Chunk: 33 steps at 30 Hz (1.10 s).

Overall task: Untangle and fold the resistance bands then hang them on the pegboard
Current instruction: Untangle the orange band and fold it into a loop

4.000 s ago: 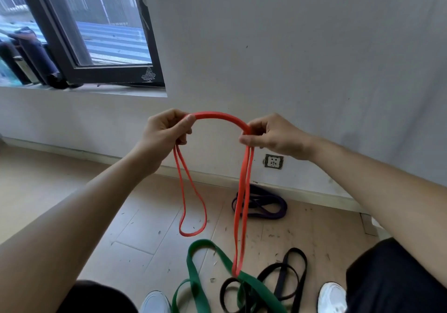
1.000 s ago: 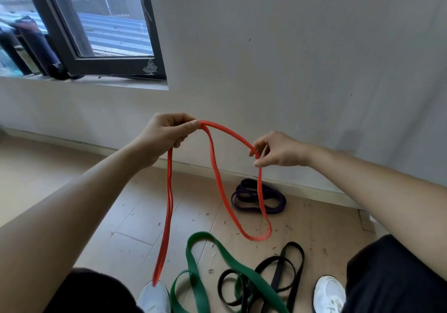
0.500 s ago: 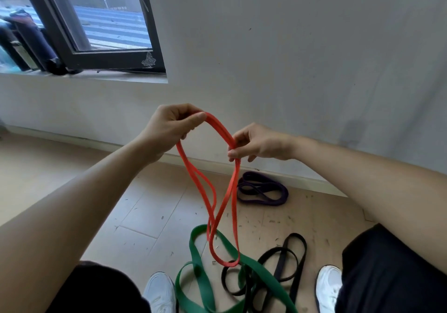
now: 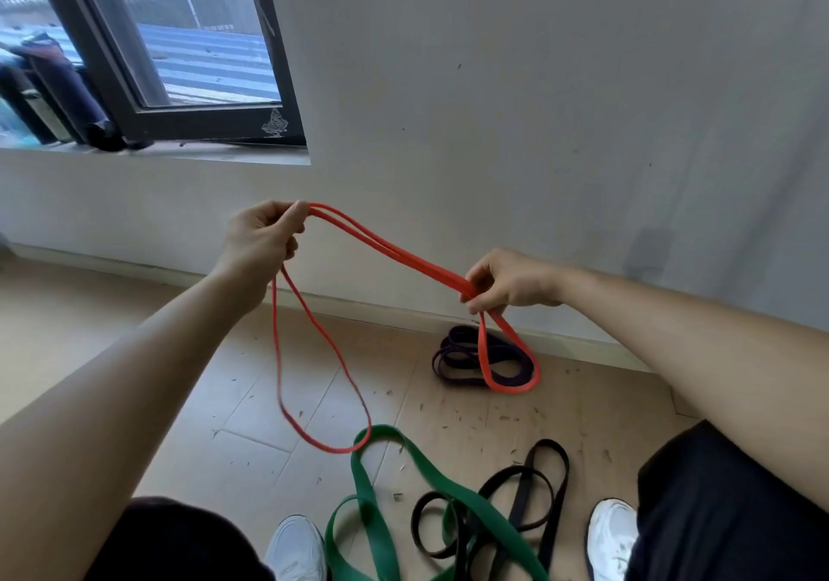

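Between the two raised hands, the red band (image 4: 394, 253) ran as a doubled pair of strands, sloping down from the left hand (image 4: 262, 239) to the right hand (image 4: 507, 282). Half a second before, the hands had been close together with the band dangling in narrow loops; now they were drawn well apart. The left hand was curled round one end of the strands, with a long loop hanging below it. The right hand pinched the other end, with a short loop drooping beneath. That spread suggested the red band was free of knots and was being laid out for folding, though it had not yet been gathered into a neat bundle.

Down on the floor (image 4: 251, 459), the green band (image 4: 448, 490) and the black band (image 4: 529, 482) lay crossed over each other between two white shoes (image 4: 296, 549), apparently still to be untangled. A purple band (image 4: 457, 356) lay coiled near the wall (image 4: 538, 109), behind the short red loop. The long loop hung near the green band's curl; whether it touched could not be told, and it might snag there. No pegboard was in view, so hanging would mean turning elsewhere.
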Available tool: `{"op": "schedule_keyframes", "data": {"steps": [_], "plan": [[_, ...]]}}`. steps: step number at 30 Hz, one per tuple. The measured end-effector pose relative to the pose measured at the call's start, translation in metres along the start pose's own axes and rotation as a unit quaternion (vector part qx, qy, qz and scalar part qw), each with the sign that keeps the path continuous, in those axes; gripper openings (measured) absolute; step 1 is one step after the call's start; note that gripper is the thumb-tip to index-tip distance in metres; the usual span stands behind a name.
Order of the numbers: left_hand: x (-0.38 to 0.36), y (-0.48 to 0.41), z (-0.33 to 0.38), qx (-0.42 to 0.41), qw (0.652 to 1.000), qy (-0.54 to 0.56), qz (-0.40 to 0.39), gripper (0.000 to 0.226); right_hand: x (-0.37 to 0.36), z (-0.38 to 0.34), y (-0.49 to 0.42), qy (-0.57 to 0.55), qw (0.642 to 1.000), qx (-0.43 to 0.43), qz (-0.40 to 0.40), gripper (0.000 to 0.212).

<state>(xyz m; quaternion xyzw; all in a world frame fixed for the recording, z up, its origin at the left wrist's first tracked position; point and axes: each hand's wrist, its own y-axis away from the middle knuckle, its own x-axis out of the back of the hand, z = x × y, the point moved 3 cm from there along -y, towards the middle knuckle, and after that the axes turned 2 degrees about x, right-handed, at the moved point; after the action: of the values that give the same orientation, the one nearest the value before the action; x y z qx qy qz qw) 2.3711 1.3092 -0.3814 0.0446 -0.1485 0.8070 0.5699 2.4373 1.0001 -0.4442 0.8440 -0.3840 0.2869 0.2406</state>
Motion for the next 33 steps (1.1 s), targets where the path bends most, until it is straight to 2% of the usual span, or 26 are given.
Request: {"op": "schedule_keyframes", "data": {"steps": [3, 6, 10, 14, 19, 23, 27, 30, 33], "plan": [[0.000, 0.000, -0.011, 0.021, 0.997, -0.063, -0.043, 0.014, 0.012, -0.003, 0.006, -0.039, 0.998, 0.020, 0.048, 0.020], [-0.005, 0.005, -0.015, 0.002, 0.989, -0.128, -0.077, 0.020, 0.019, -0.007, 0.010, -0.056, 0.995, 0.040, 0.072, 0.021], [-0.017, 0.009, -0.007, -0.050, 0.978, -0.172, -0.108, 0.022, 0.014, -0.018, 0.013, -0.051, 0.994, 0.069, 0.061, 0.021], [-0.035, 0.015, -0.002, -0.096, 0.957, -0.209, -0.177, 0.024, 0.006, -0.037, 0.015, -0.050, 0.992, 0.100, 0.057, 0.022], [-0.048, 0.021, 0.007, -0.124, 0.943, -0.220, -0.218, 0.029, 0.000, -0.050, 0.017, -0.047, 0.991, 0.117, 0.045, 0.023], [-0.068, 0.038, 0.011, -0.149, 0.909, -0.262, -0.288, 0.041, -0.003, -0.061, 0.019, -0.049, 0.988, 0.139, 0.044, 0.020], [-0.079, 0.036, 0.014, -0.185, 0.899, -0.302, -0.256, 0.026, -0.003, -0.070, 0.022, -0.051, 0.984, 0.161, 0.064, 0.019], [-0.075, 0.032, 0.017, -0.177, 0.900, -0.304, -0.256, 0.021, 0.002, -0.069, 0.021, -0.050, 0.984, 0.150, 0.078, 0.020], [-0.072, 0.033, 0.020, -0.190, 0.903, -0.292, -0.253, 0.022, 0.000, -0.064, 0.019, -0.030, 0.991, 0.126, 0.044, 0.019]]}}
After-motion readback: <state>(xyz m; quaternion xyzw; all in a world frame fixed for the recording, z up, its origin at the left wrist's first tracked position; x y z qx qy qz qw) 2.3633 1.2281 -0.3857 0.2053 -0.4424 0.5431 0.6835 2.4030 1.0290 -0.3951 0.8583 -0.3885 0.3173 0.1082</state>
